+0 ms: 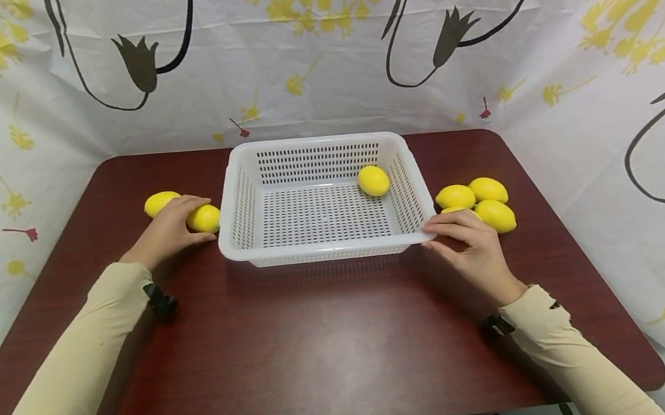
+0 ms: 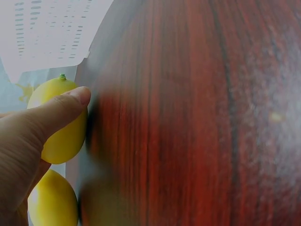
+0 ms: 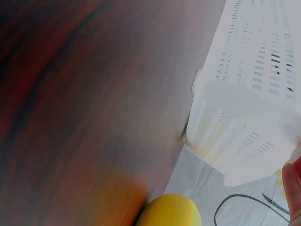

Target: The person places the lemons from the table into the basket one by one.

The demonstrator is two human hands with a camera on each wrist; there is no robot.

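A white perforated plastic basket (image 1: 328, 247) stands at the back middle of the table, with one lemon (image 1: 374, 180) inside toward its right end. To its left, my left hand (image 1: 168, 232) grips a lemon (image 1: 204, 219) close to the basket's wall. The left wrist view shows my thumb (image 2: 77, 96) laid across this lemon, its green stem tip pointing to the basket. Another lemon (image 1: 160, 202) lies just behind that hand. At the basket's front right corner, my right hand (image 1: 471, 251) pinches the rim between thumb and fingers.
Several lemons (image 1: 493, 215) sit in a cluster right of the basket, one partly hidden behind my right hand. The dark red-brown table (image 1: 328, 351) has rounded corners. A patterned white cloth (image 1: 315, 88) hangs along its back and sides.
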